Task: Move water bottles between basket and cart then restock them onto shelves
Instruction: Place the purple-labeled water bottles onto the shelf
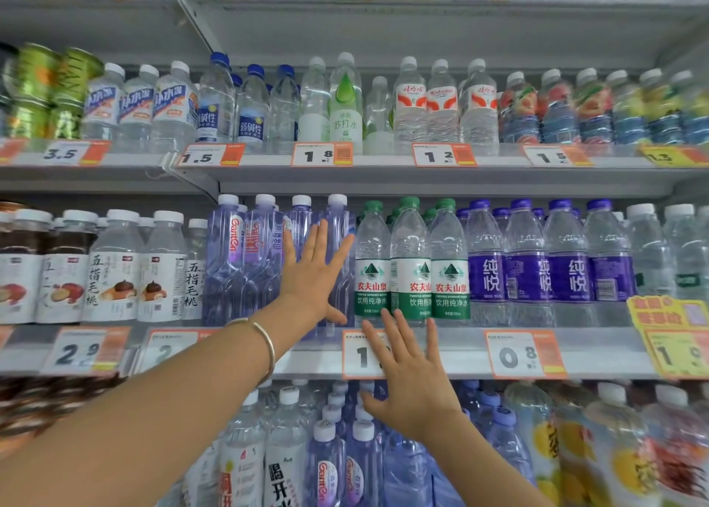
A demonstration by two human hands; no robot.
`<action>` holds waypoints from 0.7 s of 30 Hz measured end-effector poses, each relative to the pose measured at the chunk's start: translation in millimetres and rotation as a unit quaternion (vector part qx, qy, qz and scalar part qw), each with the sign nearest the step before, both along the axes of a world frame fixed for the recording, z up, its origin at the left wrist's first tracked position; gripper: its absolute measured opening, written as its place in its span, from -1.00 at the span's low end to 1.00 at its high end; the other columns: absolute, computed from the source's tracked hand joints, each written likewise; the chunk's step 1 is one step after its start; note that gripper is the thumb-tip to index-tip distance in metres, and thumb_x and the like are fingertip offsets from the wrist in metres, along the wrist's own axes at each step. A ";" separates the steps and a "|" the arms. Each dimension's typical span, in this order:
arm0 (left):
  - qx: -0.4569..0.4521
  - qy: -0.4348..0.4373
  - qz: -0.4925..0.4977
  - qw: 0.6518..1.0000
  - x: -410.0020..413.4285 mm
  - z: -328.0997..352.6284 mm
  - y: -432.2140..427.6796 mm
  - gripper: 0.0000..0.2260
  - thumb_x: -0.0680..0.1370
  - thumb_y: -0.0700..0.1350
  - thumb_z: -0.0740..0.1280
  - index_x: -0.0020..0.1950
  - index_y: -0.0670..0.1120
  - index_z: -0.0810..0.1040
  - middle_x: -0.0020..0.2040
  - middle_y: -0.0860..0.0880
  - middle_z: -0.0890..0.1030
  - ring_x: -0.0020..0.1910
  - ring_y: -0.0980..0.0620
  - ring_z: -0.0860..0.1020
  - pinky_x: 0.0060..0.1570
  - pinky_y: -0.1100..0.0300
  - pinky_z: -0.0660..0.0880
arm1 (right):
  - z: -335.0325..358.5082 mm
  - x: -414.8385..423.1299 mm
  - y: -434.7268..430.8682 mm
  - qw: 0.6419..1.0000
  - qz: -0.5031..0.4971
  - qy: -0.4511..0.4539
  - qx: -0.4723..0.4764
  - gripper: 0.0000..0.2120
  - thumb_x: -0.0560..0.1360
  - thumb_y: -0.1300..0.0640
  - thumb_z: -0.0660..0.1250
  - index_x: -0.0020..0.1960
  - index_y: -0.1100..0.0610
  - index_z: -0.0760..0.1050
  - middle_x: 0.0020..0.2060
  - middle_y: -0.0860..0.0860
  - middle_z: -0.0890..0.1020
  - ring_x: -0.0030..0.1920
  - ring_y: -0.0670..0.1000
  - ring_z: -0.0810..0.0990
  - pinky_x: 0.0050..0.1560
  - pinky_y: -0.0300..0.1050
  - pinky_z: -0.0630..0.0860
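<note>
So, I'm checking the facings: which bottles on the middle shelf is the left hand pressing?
The pale purple white-capped bottles, where the left hand lies flat. The green-capped bottles stand just to their right, set apart by cap colour.

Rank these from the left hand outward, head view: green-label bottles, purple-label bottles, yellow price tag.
1. The green-label bottles, just right of the left hand.
2. The purple-label bottles, further right on the same shelf.
3. The yellow price tag, at the far right shelf edge.
</note>
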State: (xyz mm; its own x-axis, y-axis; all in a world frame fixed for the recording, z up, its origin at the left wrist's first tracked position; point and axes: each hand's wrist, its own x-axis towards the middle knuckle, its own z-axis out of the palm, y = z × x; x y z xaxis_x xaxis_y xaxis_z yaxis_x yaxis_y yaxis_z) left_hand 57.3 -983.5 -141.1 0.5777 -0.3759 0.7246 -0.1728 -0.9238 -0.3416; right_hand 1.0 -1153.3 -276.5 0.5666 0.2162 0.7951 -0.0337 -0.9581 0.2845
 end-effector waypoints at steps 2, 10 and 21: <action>0.001 -0.001 0.012 1.000 3.0 -1.8 -0.5 0.26 0.25 0.45 0.38 0.44 0.04 -0.55 0.51 -0.24 -0.41 0.51 -0.18 -0.35 0.41 -0.36 -0.21 | -0.1 -0.6 0.1 1.000 0.000 -0.001 0.001 -0.10 0.31 -0.39 0.19 0.55 0.02 0.20 0.51 0.13 0.25 0.51 0.16 0.20 0.34 0.43 0.11; 0.012 -0.013 0.025 1.000 1.9 -4.8 1.2 0.23 0.27 0.47 0.34 0.46 0.02 -0.54 0.52 -0.25 -0.37 0.52 -0.19 -0.33 0.42 -0.34 -0.19 | -0.6 -1.7 1.0 1.000 -0.003 0.012 0.005 -0.08 0.30 -0.38 0.21 0.55 0.02 0.19 0.51 0.13 0.26 0.52 0.16 0.19 0.33 0.44 0.12; -0.174 -0.002 -0.187 0.967 -29.8 -34.0 19.6 -0.19 0.56 0.27 0.18 0.57 0.05 -0.29 0.57 -0.05 -0.29 0.56 -0.03 -0.25 0.52 -0.10 -0.16 | 6.0 -11.9 4.9 0.997 -0.016 0.079 0.006 -0.09 0.38 -0.39 0.10 0.59 -0.07 -0.15 0.58 0.11 -0.06 0.57 0.11 -0.20 0.41 0.45 -0.14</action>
State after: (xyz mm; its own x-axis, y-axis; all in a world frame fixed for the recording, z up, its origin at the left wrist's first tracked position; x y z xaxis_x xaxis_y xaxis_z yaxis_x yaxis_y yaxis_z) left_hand 27.5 -963.9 -175.1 0.4451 -0.2913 0.8468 -0.5166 -0.8559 -0.0229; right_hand -10.9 -1148.4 -270.5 0.6911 0.1865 0.6983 -0.0211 -0.9605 0.2774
